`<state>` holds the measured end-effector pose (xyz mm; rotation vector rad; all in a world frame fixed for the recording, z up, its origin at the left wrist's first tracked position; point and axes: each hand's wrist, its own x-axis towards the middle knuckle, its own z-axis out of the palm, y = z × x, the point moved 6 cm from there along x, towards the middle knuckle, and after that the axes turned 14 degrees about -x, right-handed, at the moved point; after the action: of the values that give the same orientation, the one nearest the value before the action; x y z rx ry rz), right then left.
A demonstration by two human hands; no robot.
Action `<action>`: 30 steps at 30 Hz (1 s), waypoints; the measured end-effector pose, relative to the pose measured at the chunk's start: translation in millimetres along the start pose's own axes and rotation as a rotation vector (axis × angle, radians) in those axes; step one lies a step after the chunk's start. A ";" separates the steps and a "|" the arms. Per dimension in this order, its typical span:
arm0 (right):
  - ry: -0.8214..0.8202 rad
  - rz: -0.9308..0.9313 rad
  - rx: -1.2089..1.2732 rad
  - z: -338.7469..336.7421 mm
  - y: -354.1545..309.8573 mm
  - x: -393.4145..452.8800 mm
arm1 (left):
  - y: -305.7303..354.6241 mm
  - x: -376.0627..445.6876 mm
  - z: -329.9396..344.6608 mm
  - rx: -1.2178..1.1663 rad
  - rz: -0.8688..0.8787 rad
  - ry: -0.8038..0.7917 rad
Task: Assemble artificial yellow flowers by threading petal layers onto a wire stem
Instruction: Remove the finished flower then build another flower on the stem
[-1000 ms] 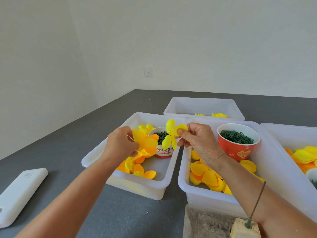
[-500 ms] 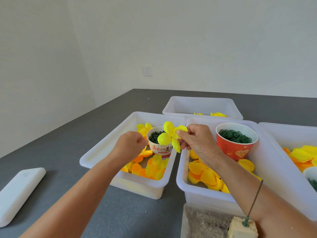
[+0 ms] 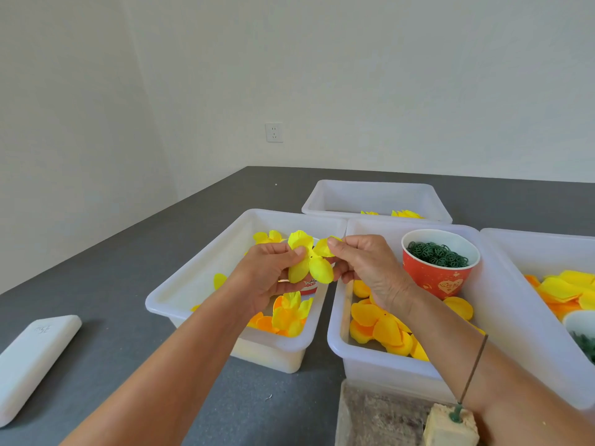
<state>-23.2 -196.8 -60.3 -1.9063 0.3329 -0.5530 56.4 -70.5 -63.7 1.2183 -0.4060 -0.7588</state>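
A bright yellow petal layer [image 3: 310,263] with a small hole at its centre hangs between both hands above the left white bin [image 3: 193,284]. My left hand [image 3: 269,275] pinches its left petals with thumb and fingers. My right hand [image 3: 367,268] pinches its upper right petal. A thin wire stem [image 3: 472,371] stands upright in a foam block [image 3: 449,428] at the bottom right, beside my right forearm. Loose yellow and orange petals [image 3: 381,326] lie in the middle bin [image 3: 336,333].
A red paper cup [image 3: 439,262] of green rings stands in the middle bin. A small cup is mostly hidden behind my hands. More bins sit behind [image 3: 375,196] and to the right [image 3: 541,252]. A white flat block [image 3: 30,362] lies on the grey table at left.
My left hand has let go of the orange-yellow flower, which now lies in the left bin, and has come up to take the yellow petal layer together with my right hand.
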 end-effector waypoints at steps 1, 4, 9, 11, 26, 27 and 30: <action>-0.001 -0.003 0.004 0.0 -0.7 -0.4 | 0.5 -0.1 -0.3 -0.003 0.004 0.006; 0.051 -0.031 -0.023 -4.5 -2.9 -1.6 | 3.9 0.3 -6.9 0.013 0.054 0.067; 0.102 -0.005 0.008 -11.5 -3.6 -1.9 | 7.1 1.7 -21.9 0.106 0.044 0.188; 0.137 0.023 0.032 -16.3 -2.4 -1.3 | 5.3 1.5 -27.3 0.188 0.017 0.221; 0.150 0.194 -0.168 -93.3 26.4 -23.7 | 19.8 10.5 -25.2 1.215 0.208 0.339; 0.118 0.211 -0.236 -96.8 29.6 -24.0 | 22.7 12.1 -19.0 1.223 0.263 0.340; -0.029 0.227 -0.509 -100.1 36.8 -23.3 | 28.6 17.7 7.4 1.185 0.377 0.317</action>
<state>-94.3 -279.3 -67.3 -2.3182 0.7145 -0.3027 72.6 -84.0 -36.4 2.2282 -0.8406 0.0942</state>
